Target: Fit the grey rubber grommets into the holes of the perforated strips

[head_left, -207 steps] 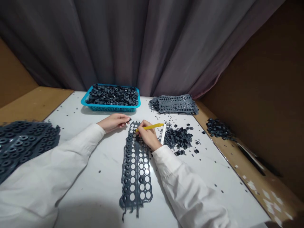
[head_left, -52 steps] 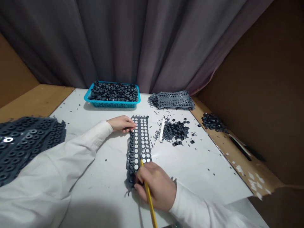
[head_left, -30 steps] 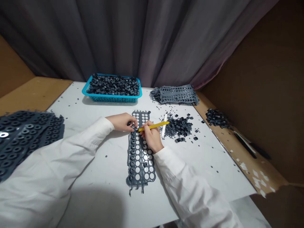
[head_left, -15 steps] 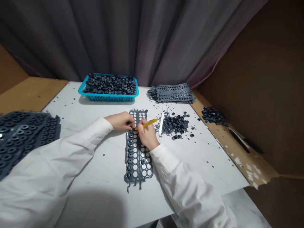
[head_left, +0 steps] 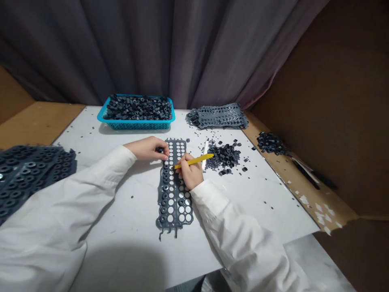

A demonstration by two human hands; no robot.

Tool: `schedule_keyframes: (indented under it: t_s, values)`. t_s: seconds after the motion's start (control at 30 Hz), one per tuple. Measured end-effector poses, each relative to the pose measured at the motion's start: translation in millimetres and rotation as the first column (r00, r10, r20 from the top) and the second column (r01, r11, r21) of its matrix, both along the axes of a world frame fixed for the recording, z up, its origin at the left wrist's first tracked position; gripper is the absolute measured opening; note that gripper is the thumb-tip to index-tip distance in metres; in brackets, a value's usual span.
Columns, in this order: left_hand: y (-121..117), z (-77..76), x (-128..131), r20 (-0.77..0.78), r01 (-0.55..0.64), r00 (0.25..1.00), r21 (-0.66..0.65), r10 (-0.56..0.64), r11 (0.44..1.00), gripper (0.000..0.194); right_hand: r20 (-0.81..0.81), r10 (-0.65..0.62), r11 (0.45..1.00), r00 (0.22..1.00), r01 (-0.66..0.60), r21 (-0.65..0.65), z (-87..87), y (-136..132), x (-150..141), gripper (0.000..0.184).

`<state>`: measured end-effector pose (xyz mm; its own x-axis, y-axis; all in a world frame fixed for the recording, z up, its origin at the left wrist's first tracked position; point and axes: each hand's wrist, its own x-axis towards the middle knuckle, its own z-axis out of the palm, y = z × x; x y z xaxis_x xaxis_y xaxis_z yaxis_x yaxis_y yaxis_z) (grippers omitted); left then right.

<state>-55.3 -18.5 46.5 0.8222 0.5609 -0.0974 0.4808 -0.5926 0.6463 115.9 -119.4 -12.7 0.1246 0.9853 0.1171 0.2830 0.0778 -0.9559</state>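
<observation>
A long dark grey rubber sheet [head_left: 174,202] full of round holes and rings lies lengthwise on the white tabletop [head_left: 258,202]. My right hand [head_left: 191,175] is closed round a yellow stick tool [head_left: 194,161], its tip pressed on the sheet's upper part. My left hand [head_left: 148,148] rests with curled fingers pinching the sheet's far left edge. A pile of loose dark rubber rings [head_left: 223,156] lies just right of the sheet, beside a white stick [head_left: 205,151].
A blue basket [head_left: 103,117] full of dark rings stands at the back. Punched sheets [head_left: 219,116] are stacked at the back right; unpunched sheets [head_left: 27,174] pile at the left. More rings [head_left: 270,142] and dark pens [head_left: 313,178] lie on the brown ledge at right.
My right hand went from the sheet's near end up to its far part and now works slightly nearer down the sheet. The left hand stays at the far left edge.
</observation>
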Motion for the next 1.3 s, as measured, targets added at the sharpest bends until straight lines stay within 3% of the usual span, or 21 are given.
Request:
schedule_keyframes:
  t_s: [0.13, 0.37, 0.77, 0.9, 1.0, 1.1, 1.17, 1.23, 1.3]
  values:
    - [-6, -10.1, 9, -0.090, 0.062, 0.994, -0.001, -0.062, 0.998, 0.018, -0.018, 0.040, 0.998, 0.999, -0.041, -0.040, -2.7, -1, -1, 0.014]
    - [-11, -10.1, 11, -0.175, 0.057, 0.983, -0.001, -0.057, 0.998, 0.019, -0.007, 0.069, 0.997, 0.998, -0.069, -0.020, -4.8, 0, -1, 0.014]
    - [-31, -15.8, 26, -0.227, 0.065, 0.974, 0.256, -0.005, 0.964, 0.009, 0.212, 0.079, 0.995, 0.974, -0.090, 0.042, 7.5, -3, -9, 0.016]
    - [-19, 2.6, 15, -0.160, 0.089, 0.986, 0.201, -0.057, 0.976, 0.013, 0.192, 0.094, 0.994, 0.977, -0.102, 0.030, 4.9, -1, -6, 0.015]
    - [-9, 24.6, -1, -0.028, -0.080, 0.996, 0.173, 0.086, 0.982, 0.016, 0.154, 0.104, 0.994, 0.983, -0.109, 0.021, 1.1, 0, -5, 0.016]
    - [-5, 33.4, -10, 0.075, -0.216, 0.974, 0.036, 0.213, 0.976, 0.022, 0.108, 0.129, 0.991, 0.986, -0.133, 0.026, -1.1, -1, -5, 0.014]
    - [-4, 28.7, -8, 0.164, -0.269, 0.942, -0.157, 0.294, 0.950, 0.022, 0.076, 0.125, 0.991, 0.989, -0.128, 0.028, -0.3, -2, -4, 0.013]
    - [-5, 19.4, -1, 0.285, -0.291, 0.852, -0.441, 0.440, 0.849, 0.019, 0.030, 0.088, 0.996, 0.996, -0.089, 0.027, 2.2, -4, -3, 0.013]
    - [-6, 11.0, 8, 0.363, -0.208, 0.705, -0.716, 0.609, 0.667, 0.015, -0.026, 0.039, 0.999, 0.999, -0.039, 0.023, 5.0, -6, -2, 0.013]
